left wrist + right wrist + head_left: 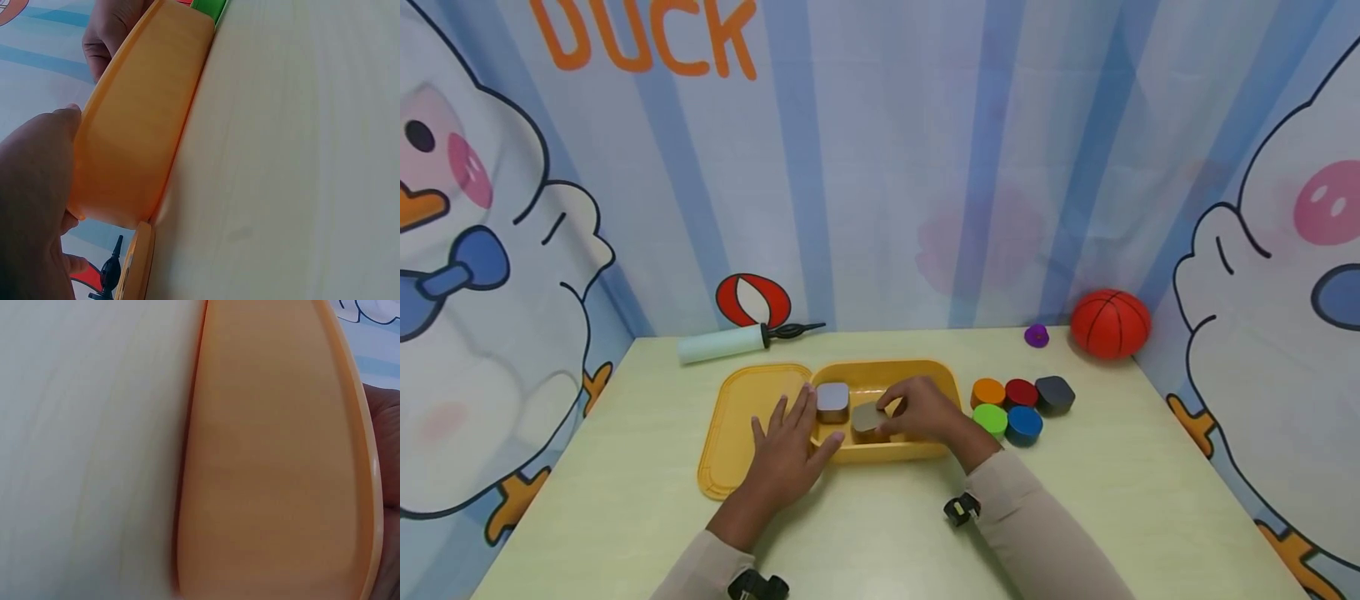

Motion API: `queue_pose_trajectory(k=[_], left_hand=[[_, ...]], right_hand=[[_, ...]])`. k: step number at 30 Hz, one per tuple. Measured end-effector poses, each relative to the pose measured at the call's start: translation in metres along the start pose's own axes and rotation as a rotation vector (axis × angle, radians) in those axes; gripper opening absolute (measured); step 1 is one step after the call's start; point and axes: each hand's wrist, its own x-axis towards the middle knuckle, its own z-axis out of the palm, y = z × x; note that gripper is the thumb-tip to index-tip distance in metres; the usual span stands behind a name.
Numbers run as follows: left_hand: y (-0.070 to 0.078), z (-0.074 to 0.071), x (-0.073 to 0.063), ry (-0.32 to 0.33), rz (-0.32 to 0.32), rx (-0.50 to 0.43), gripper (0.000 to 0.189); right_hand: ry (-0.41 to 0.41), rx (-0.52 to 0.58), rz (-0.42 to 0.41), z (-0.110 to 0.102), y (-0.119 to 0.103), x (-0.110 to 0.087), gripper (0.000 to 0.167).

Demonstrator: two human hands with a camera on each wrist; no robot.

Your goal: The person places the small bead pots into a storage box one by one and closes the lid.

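Note:
A yellow plastic box [880, 453] stands on the table and holds two blocks: a pale lilac-topped block [832, 393] near its left end and a khaki block [867, 417] nearer the middle. My right hand [925, 408] reaches over the front wall and pinches the khaki block between thumb and fingers. At the box's left end lies my left hand [786, 454], its fingers spread and fairly straight along the rim. The left wrist view shows its thumb [69, 115] at the box's edge. Seen from the right wrist, the box wall [275, 456] hides most of the right hand.
The yellow lid [726, 433] lies flat left of the box. To the right sit orange [988, 392], red [1021, 392], dark grey [1055, 395], green [990, 419] and blue [1024, 425] blocks. A pump [722, 344], small purple object [1037, 336] and red ball [1110, 323] are behind.

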Motion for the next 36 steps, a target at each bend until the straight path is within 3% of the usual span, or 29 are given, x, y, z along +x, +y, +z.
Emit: queue_pose_trajectory(k=[6, 18, 36], left_hand=[[0.000, 0.000, -0.001, 0.019, 0.015, -0.004, 0.093], [0.000, -0.001, -0.002, 0.028, 0.029, -0.002, 0.093], [0.000, 0.001, -0.002, 0.028, 0.031, -0.004, 0.092]], right_hand=[[-0.037, 0.014, 0.012, 0.007, -0.010, 0.002, 0.026], [-0.036, -0.039, 0.012, 0.018, -0.018, 0.009, 0.027], [-0.090, 0.060, 0.041, 0.024, -0.022, 0.012, 0.033]])
